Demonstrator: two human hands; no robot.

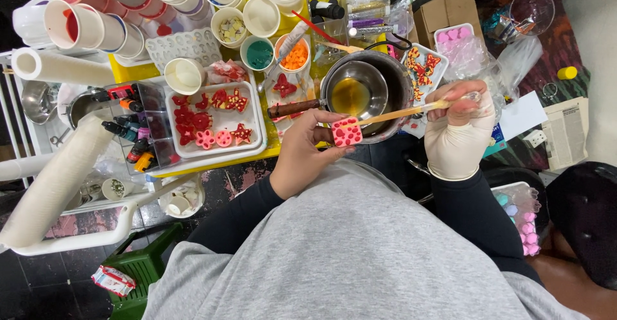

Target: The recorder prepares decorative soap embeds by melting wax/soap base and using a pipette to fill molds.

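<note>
My bare left hand (301,150) holds a small square pink piece with red spots (347,132) between thumb and fingers. My right hand (457,127), in a white glove, grips a thin wooden brush (398,113) whose tip rests on that piece. Just beyond them stands a metal pot (392,76) with a smaller pan of amber liquid (350,95) inside, its brown handle (292,108) pointing left.
A white tray (257,117) of red and pink shaped pieces lies to the left on a yellow table (132,72). Cups of coloured bits (295,55), paint bottles (132,130), paper rolls (61,66), moulds (183,47) and a cardboard box (447,8) crowd the far side.
</note>
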